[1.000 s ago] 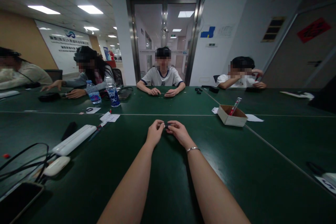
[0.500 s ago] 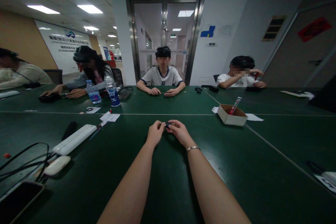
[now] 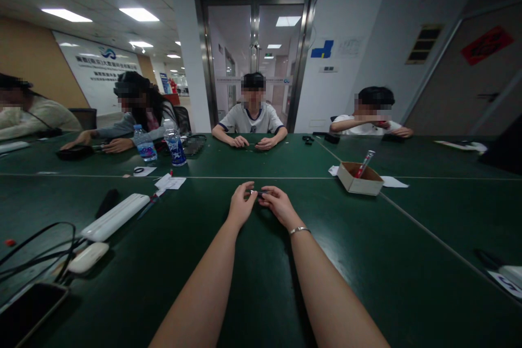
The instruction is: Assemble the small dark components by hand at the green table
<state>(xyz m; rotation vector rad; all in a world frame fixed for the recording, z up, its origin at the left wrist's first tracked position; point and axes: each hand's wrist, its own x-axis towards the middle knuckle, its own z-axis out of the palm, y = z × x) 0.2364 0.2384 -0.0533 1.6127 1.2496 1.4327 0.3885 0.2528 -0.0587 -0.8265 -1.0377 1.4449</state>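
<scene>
My right hand (image 3: 279, 205) pinches a small dark slim object (image 3: 260, 194) between thumb and fingertips, just above the green table. A shiny silver end shows at its left side; the object is too small to name. Close beside it is my left hand (image 3: 241, 204), with its index finger raised away from the thumb, around the silver end. Whether the left thumb touches that end I cannot tell. Both forearms reach forward across the table (image 3: 261, 283), and a silver bracelet (image 3: 300, 230) circles the right wrist.
Ahead right stands a small cardboard box (image 3: 359, 185) holding a red-labelled tube. At left lie a long white case (image 3: 116, 217), a white rounded device (image 3: 88, 258), black cables and a phone (image 3: 30, 310). Bottles (image 3: 175, 144) stand farther off. Several people sit across the table.
My left fingers have parted from their pinch, and the object's silver end shows more. My right hand keeps its hold. At the far right, a person's raised hand has come down.
</scene>
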